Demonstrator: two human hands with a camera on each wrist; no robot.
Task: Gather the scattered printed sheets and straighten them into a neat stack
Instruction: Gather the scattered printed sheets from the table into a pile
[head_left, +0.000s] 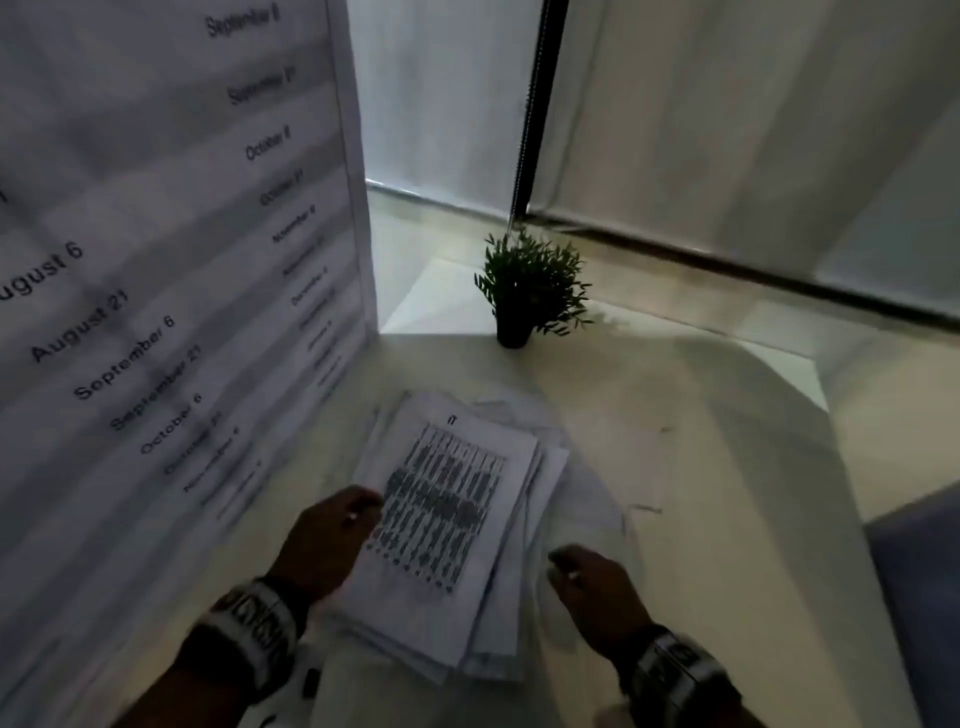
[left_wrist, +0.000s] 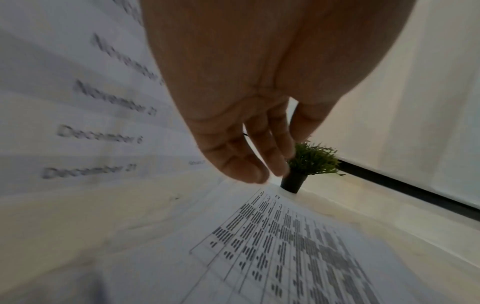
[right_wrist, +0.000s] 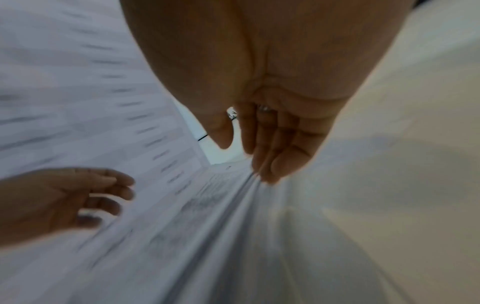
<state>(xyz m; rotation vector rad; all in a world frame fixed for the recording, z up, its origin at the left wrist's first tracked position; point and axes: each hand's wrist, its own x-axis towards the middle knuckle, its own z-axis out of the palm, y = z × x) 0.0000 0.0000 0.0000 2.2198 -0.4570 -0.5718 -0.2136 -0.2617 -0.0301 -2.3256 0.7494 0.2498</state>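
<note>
A pile of printed sheets (head_left: 441, 525) lies on the pale bench (head_left: 701, 467), low in the middle of the head view. The top sheet has a table of small dark print. The sheets under it stick out at the right and bottom edges, so the pile is not neat.

The left hand (head_left: 324, 540) is at the left edge of the pile, back side up, with a ring on one finger. In the left wrist view its fingers (left_wrist: 233, 156) are straight and close together, pointing down at the paper, and they hold nothing.

The right hand (head_left: 592, 587) is at the right edge of the pile, low right of the middle. In the right wrist view its fingers (right_wrist: 275, 160) are straight and together, and the tips touch the side of the pile. It grips nothing. The two hands are apart, one on each side of the pile.

A big sheet with dates (head_left: 156, 234) fills the upper left of the head view. A small green plant in a dark pot (head_left: 524, 291) stands on the bench behind the pile.
</note>
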